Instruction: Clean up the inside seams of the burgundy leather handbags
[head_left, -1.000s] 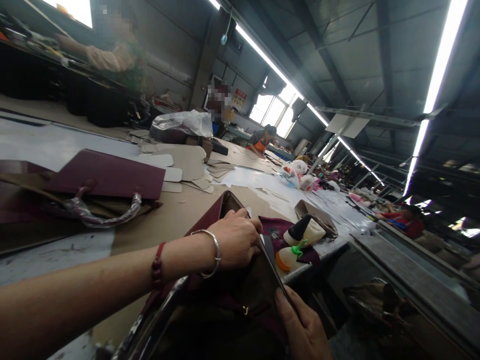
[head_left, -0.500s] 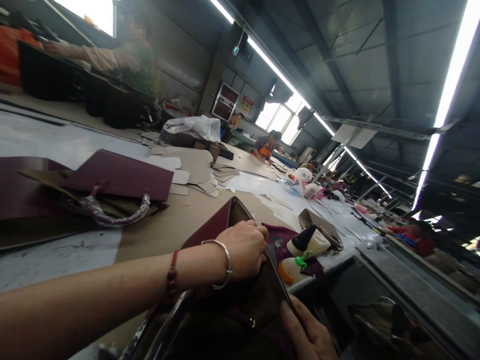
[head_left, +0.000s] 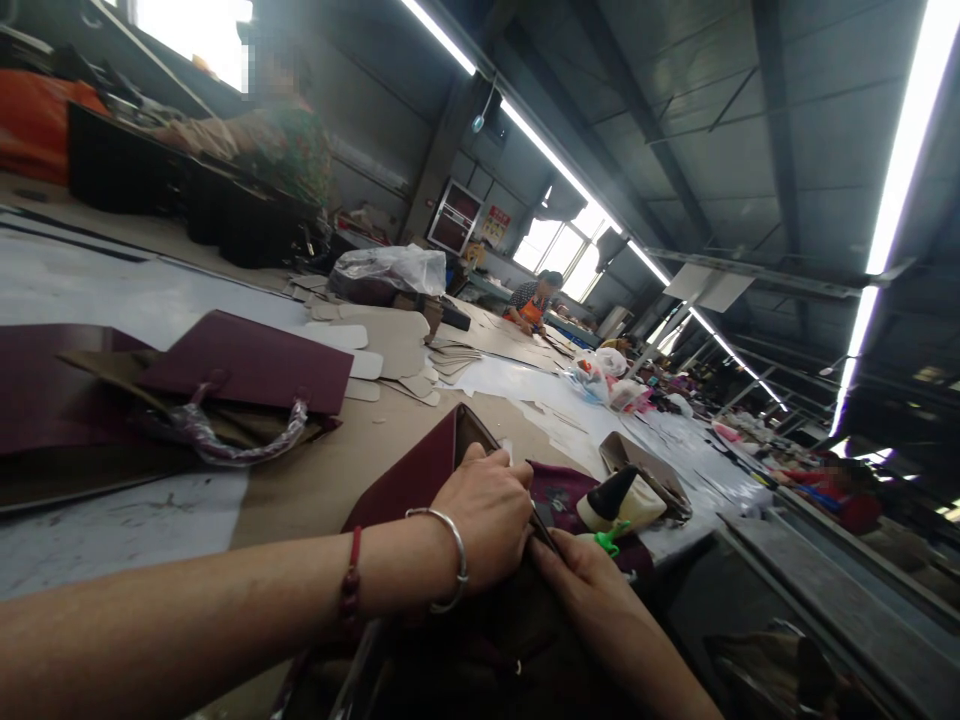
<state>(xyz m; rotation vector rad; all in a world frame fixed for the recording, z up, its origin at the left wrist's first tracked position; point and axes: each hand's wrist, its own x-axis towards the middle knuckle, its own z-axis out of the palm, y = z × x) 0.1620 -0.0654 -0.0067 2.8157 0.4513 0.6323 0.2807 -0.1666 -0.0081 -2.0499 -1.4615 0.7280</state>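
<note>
A dark red handbag (head_left: 420, 470) lies open-mouthed at the near edge of the work table (head_left: 315, 480). My left hand (head_left: 487, 515) is closed over the bag's top edge, fingers curled down on it. My right hand (head_left: 581, 585) has its fingers pressed against the same edge from the near side, touching the left fingertips. Just beyond them, a cream glue bottle with a black nozzle (head_left: 622, 498) lies on a dark red cloth (head_left: 559, 490), with a green-capped bottle (head_left: 611, 540) partly hidden behind my right hand.
Another dark red bag with a plastic-wrapped handle (head_left: 225, 385) lies to the left. Cardboard cut-outs (head_left: 390, 345) and a plastic-covered bundle (head_left: 390, 270) sit farther back. Other people work at the far end and at the upper left. A dark gap drops off right of the table.
My right hand rose from the bag's lower edge up to its top edge, meeting my left hand and covering the orange bottle. The view shifted slightly.
</note>
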